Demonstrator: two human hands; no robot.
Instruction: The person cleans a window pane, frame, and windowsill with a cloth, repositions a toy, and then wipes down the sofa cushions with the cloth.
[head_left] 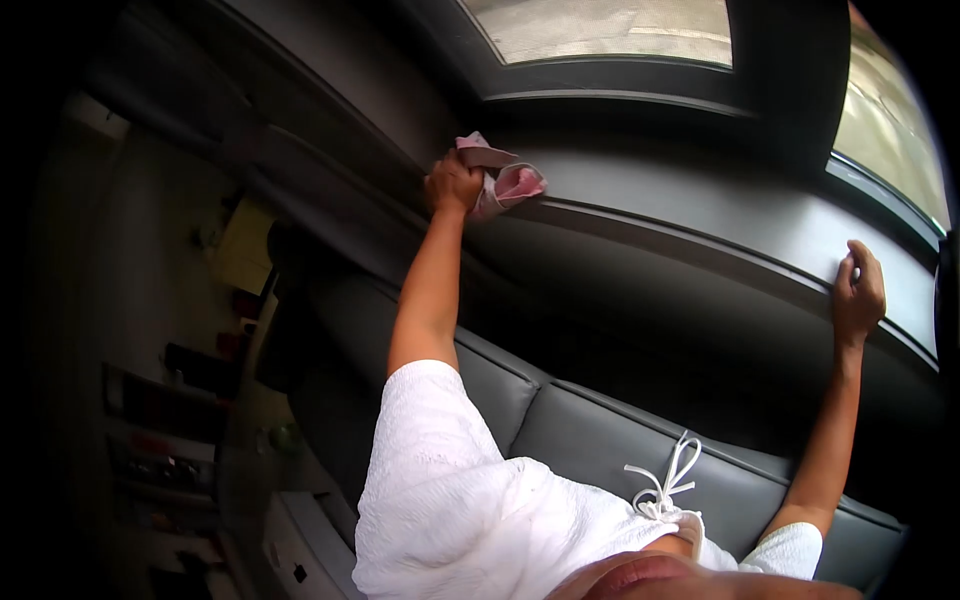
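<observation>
My left hand (454, 186) is closed around a crumpled pink and pale cloth (520, 184). The cloth rests at the left end of the grey window sill (640, 196), part of it folded over on itself. Far to the right, my right hand (860, 295) is on the same sill near its front edge, the fingers curled inward. Its palm side is turned away, so whatever it may hold cannot be made out. Both arms reach forward, well apart.
Above the sill are dark window frames (620, 97) with glass panes. Below it stands a grey padded sofa (620, 440), close against my body. A dark curtain (330, 205) hangs to the left. A white cabinet (300, 545) is at lower left, with dim furniture beyond.
</observation>
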